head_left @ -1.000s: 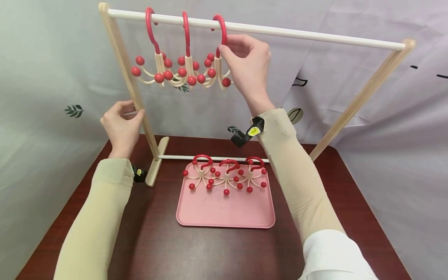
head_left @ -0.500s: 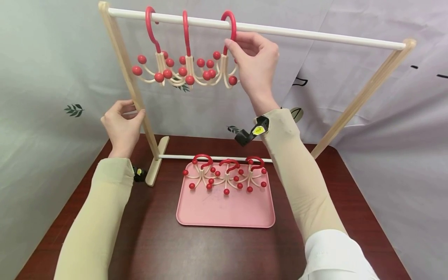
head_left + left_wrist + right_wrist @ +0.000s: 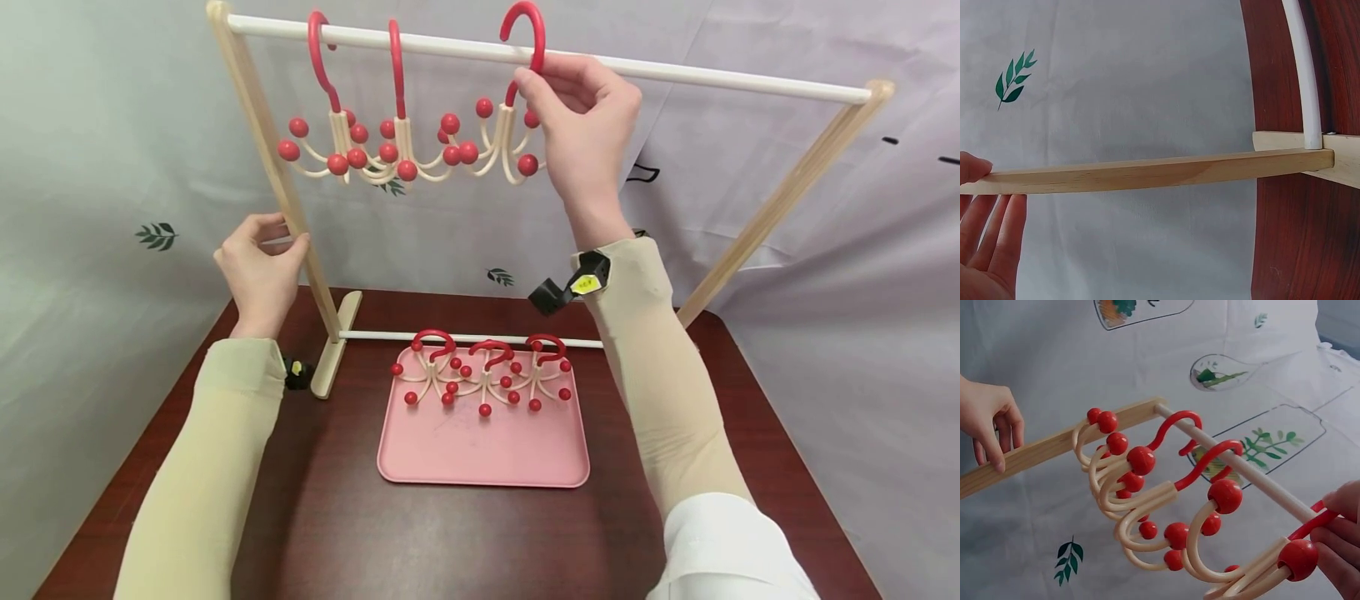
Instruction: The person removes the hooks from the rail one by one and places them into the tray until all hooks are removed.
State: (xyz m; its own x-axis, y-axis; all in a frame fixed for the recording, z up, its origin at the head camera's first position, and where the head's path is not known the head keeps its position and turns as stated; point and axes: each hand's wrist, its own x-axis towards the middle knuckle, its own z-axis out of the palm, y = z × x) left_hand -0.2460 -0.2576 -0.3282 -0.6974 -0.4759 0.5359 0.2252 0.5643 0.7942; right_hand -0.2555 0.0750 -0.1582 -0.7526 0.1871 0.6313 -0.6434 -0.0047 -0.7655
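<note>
With thumb and fingers, my right hand [image 3: 588, 137] pinches the lower part of a hanger's [image 3: 506, 129] red hook. The hanger has cream curved prongs tipped with red balls. Its hook rises above the white bar [image 3: 712, 77], and the hook's free end shows over the bar's top edge. Two similar hangers, one on the far left [image 3: 340, 133] and one beside it [image 3: 402, 137], hang from the bar. My left hand [image 3: 262, 271] grips the left wooden post [image 3: 1129, 175] between thumb and fingers. In the right wrist view, the right hand's palm is partly out of frame.
A pink tray [image 3: 483, 458] lies on the dark red-brown table [image 3: 450, 542], with three more hangers [image 3: 487, 379] along its back. Behind it runs the rack's lower white rod [image 3: 375, 336]. The right post [image 3: 787, 196] stands beyond my right forearm. A pale cloth hangs behind.
My right hand has moved right along the bar with the hanger, away from the other two. The hook has risen above the bar. My left hand stays on the post.
</note>
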